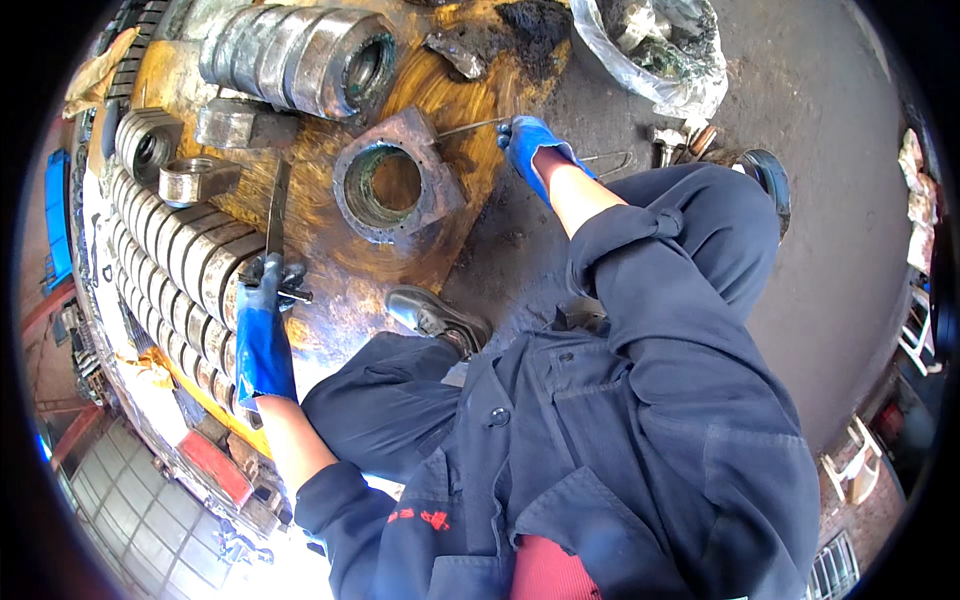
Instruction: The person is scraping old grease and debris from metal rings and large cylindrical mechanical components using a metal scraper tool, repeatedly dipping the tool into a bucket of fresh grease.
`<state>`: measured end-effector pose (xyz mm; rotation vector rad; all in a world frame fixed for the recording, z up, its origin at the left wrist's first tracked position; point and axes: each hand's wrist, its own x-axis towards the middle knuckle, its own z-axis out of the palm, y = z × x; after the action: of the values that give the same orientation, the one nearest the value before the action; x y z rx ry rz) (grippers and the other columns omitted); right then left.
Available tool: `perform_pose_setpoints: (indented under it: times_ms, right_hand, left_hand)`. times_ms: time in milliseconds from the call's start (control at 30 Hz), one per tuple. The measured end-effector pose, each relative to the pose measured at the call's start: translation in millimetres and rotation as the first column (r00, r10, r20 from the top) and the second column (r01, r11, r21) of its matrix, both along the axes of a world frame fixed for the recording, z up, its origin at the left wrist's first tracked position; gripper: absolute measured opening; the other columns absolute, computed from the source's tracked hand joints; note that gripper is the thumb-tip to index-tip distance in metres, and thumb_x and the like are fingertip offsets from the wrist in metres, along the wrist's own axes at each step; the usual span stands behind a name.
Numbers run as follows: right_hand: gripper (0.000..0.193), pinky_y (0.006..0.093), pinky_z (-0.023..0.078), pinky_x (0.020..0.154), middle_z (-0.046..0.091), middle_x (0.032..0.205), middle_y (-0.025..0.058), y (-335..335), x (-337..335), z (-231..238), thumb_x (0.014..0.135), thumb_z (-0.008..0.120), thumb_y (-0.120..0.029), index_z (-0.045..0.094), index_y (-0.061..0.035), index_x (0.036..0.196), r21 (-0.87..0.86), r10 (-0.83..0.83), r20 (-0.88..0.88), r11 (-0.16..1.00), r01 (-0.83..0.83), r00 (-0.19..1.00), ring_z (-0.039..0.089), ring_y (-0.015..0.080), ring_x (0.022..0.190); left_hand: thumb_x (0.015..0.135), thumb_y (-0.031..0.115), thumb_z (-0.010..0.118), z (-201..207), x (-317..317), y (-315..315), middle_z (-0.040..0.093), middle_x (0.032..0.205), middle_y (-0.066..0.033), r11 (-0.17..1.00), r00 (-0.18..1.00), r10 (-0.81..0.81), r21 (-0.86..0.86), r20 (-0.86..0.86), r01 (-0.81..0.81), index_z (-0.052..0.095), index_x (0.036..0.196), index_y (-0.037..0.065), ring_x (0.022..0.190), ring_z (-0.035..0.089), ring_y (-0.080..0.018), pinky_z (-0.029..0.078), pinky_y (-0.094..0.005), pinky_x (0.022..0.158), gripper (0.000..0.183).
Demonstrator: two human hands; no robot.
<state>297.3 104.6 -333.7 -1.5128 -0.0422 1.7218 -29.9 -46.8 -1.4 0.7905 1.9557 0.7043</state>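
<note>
My left hand (264, 325), in a blue rubber glove with blackened fingers, is closed around the lower end of a long flat metal blade (278, 205). The blade points away from me; a short dark piece sticks out sideways at the same fingers. My right hand (533, 152), gloved likewise, grips a thin metal rod (472, 127). That rod reaches left to the edge of a greasy metal block (432, 178) with a large round bore; I cannot tell whether it touches. Behind the right hand a bent wire loop (612, 160) shows, perhaps the rod's other end.
A large ribbed metal cylinder (300, 62) and smaller rings (200, 180) lie on the oily yellow plate (340, 265). Rows of metal rings (185, 250) line the left. Beyond my right hand are a plastic bag (700, 85) of dirty scraps and some tools (685, 142).
</note>
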Motion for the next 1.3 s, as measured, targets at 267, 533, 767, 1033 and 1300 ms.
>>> perform_pose_setpoints:
  times_ms: [267,533,767,1033,1300]
  right_hand:
    - [0.021,0.0267,0.046,0.055,0.060,0.075,0.0059,-6,6,39,0.093,0.046,-0.018,0.060,-0.0053,0.085,0.154,0.197,0.121,0.964,-0.214,0.973,0.056,0.0149,0.059]
    - [0.027,0.0266,0.051,0.066,0.068,0.083,0.0080,-8,-18,28,0.095,0.046,-0.020,0.064,-0.0009,0.092,0.137,0.657,0.352,0.669,-0.731,0.667,0.065,0.0144,0.070]
    - [0.032,0.0348,0.052,0.072,0.071,0.092,0.0110,-9,-30,-44,0.097,0.039,-0.020,0.067,-0.0050,0.095,0.278,0.684,0.145,0.665,-0.693,0.715,0.068,0.0228,0.085]
    - [0.032,0.0352,0.050,0.066,0.065,0.079,0.0058,-5,-5,29,0.095,0.048,-0.035,0.067,-0.0091,0.097,-0.065,0.441,0.302,0.894,-0.444,0.845,0.059,0.0141,0.068]
    - [0.033,0.0352,0.051,0.065,0.068,0.083,0.0085,11,-34,36,0.098,0.041,-0.026,0.063,-0.0044,0.089,-0.062,0.639,0.204,0.764,-0.642,0.741,0.064,0.0204,0.069]
  left_hand:
    - [0.094,0.034,0.054,-13,-8,-4,0.067,0.097,-0.0048,0.998,0.995,-0.057,-0.030,-0.084,0.055,0.059,0.119,0.008,0.084,0.063,-0.0137,0.049,-0.0280,0.072,0.036]
    - [0.097,0.026,0.049,-7,-9,-11,0.063,0.112,-0.0104,0.966,0.942,-0.258,-0.069,-0.213,0.249,0.055,0.127,0.002,0.102,0.060,-0.0185,0.047,-0.0323,0.089,0.039]
    - [0.094,0.023,0.056,-16,14,28,0.068,0.092,-0.0092,0.991,0.994,-0.096,0.090,-0.043,0.099,0.060,0.113,0.000,0.081,0.063,-0.0150,0.049,-0.0290,0.075,0.030]
    - [0.092,0.026,0.061,-42,-44,6,0.068,0.085,-0.0109,0.993,0.993,-0.015,-0.119,-0.116,0.001,0.057,0.114,-0.001,0.073,0.067,-0.0171,0.053,-0.0307,0.056,0.036]
    - [0.094,0.025,0.056,-52,-39,10,0.065,0.084,-0.0098,0.997,0.996,-0.037,-0.076,-0.076,0.031,0.057,0.115,0.000,0.072,0.066,-0.0172,0.053,-0.0302,0.051,0.033]
